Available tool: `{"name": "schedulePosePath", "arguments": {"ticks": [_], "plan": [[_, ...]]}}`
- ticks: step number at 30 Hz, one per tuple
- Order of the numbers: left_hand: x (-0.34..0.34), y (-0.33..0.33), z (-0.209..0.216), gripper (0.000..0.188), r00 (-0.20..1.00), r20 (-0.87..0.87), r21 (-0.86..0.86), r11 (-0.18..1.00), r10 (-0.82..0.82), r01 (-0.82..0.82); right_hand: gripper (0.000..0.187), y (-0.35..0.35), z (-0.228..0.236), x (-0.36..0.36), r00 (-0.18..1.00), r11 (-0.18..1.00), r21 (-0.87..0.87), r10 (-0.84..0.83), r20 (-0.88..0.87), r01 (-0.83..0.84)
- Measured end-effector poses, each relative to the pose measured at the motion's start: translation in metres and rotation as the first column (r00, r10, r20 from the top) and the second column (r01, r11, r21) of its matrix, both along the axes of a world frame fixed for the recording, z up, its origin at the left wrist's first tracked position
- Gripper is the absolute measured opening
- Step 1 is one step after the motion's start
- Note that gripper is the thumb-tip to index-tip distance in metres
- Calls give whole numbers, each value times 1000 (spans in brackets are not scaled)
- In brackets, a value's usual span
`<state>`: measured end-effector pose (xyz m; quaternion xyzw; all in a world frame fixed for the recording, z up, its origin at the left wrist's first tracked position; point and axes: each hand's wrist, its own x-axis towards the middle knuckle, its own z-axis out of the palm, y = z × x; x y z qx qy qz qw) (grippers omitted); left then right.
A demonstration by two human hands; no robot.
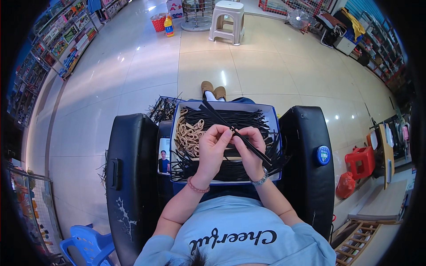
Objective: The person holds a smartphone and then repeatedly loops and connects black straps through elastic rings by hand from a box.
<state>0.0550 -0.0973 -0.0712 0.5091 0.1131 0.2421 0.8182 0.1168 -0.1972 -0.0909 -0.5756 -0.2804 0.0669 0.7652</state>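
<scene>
My left hand (214,145) and my right hand (250,148) meet over a shallow box, their fingertips pinched around narrow black straps (214,114). The straps run slantwise, sticking out past my left fingers at the far end and below my right hand at the near end. What lies between the fingertips is too small to make out. Under my hands, the white-lined box with a blue rim (278,146) holds many thin black strips (253,119). Beige looped pieces (188,135) are heaped along its left side.
Black padded armrests (133,177) (306,133) flank the box. A phone (164,155) leans by its left side, near more black strips (162,110). A blue round lid (323,154) rests on the right armrest. Farther off are a stool (227,22) and a red stool (359,162).
</scene>
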Motion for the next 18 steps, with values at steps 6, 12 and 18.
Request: {"name": "schedulePosePath", "arguments": {"ticks": [6,12,18], "plan": [[2,-3,-3,9,999,8,1,999,33,-33,15,-8,9,3,985,983,-176,-25,172,55],[-1,-9,0,8,996,65,-10,998,63,-62,12,-9,14,6,899,988,157,70,-432,-1],[0,-10,-6,6,998,-6,-64,996,61,-61,11,-7,17,-3,848,972,233,144,-511,-25]]}}
